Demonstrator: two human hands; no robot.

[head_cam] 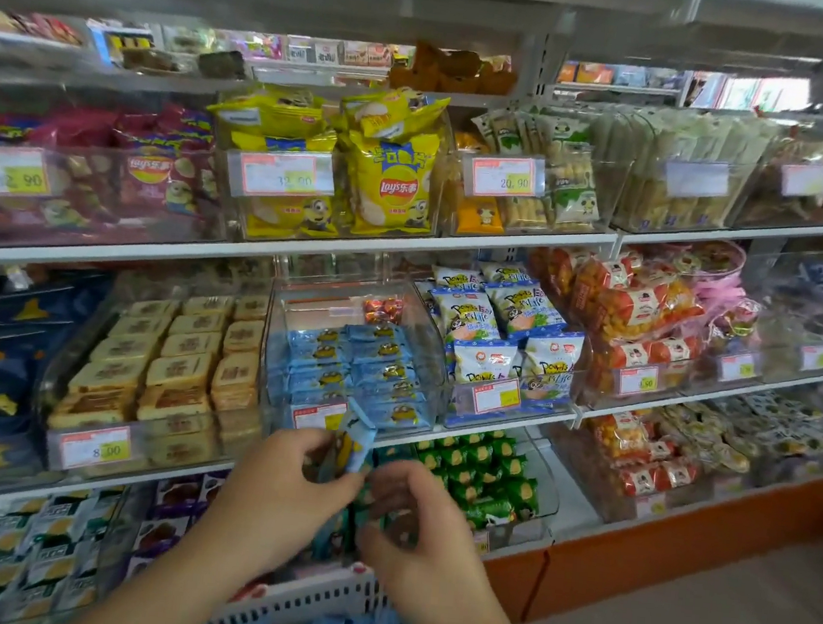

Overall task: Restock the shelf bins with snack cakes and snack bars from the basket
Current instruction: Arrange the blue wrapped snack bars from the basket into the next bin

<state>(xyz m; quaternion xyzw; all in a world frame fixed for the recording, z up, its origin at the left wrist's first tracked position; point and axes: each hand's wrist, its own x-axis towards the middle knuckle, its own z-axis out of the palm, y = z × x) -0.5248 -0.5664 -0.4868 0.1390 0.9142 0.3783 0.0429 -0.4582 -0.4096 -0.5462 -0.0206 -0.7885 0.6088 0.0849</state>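
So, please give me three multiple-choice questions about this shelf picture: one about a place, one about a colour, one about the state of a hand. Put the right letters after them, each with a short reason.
1. Where is the clear bin of blue packets?
A. On the top shelf
B. On the middle shelf, between the beige cakes and the white packets
C. On the floor

2. What colour are the chip bags on the shelf above that bin?
A. Yellow
B. Black
C. Grey

3. What is the left hand doing?
A. Lying flat on the white basket
B. Hanging idle
C. Pinching a blue packet

Answers:
1. B, that bin stands between those two.
2. A, the bags are plainly yellow.
3. C, thumb and fingers close on the packet.
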